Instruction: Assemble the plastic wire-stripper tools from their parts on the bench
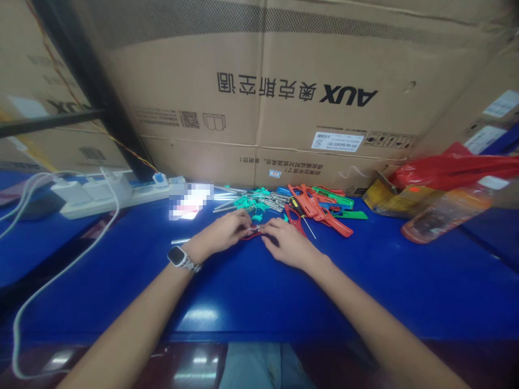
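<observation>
My left hand [227, 232], with a watch [177, 256] on its wrist, is closed in a pinch near the middle of the table. Opposite it, my right hand [291, 244] is closed too, its fingertips almost meeting the left ones. Between them is a small red piece with a thin metal part [254, 229]; its exact kind is too small to make out. Just beyond the fingers lie green plastic pieces [246, 202] among metal rods [227, 206]. Beside my right hand are orange plastic handle-shaped parts [310, 202] and a screwdriver with a thin shaft [308, 227].
A large cardboard box [182, 75] stands behind the blue table [259, 302]. On the left are a power strip [117, 201], white cables and a lit phone [192, 201]. To the right, a drink bottle [446, 216] lies tilted against a small open carton [381, 197] and a red bag [441, 167].
</observation>
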`<state>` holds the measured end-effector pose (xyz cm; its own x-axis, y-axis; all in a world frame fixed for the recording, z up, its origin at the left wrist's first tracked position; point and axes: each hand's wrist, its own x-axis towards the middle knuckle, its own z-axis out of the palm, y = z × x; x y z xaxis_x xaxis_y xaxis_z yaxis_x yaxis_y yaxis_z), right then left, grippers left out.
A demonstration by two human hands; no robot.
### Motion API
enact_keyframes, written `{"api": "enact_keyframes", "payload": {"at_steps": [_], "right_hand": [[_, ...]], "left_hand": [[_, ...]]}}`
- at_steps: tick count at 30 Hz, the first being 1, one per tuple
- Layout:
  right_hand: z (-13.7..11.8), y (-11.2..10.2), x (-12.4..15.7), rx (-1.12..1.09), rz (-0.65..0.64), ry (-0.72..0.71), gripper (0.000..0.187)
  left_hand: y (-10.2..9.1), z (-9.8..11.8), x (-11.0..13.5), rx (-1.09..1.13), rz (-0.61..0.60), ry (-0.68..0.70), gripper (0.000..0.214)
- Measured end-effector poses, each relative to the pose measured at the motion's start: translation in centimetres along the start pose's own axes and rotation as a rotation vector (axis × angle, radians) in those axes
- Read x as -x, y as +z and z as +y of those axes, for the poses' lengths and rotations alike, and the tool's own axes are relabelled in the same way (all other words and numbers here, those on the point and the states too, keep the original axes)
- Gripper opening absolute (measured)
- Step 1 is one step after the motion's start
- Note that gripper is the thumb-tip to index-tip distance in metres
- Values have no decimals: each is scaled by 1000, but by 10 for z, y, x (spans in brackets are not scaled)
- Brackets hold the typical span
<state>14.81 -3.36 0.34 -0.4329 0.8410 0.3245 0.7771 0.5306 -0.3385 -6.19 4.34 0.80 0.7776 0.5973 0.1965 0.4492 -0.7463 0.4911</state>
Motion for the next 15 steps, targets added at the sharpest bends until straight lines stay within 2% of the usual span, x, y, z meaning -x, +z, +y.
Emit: {"api": "enact_keyframes", "payload": {"at_steps": [6, 15], "right_hand": [[1, -1, 1, -67, 35, 27, 24], [1, 0, 1, -30, 28, -7, 23]], "left_hand": [[1, -1, -1, -15, 11, -12, 18], [4, 2, 0, -141, 9, -54, 10]]}}
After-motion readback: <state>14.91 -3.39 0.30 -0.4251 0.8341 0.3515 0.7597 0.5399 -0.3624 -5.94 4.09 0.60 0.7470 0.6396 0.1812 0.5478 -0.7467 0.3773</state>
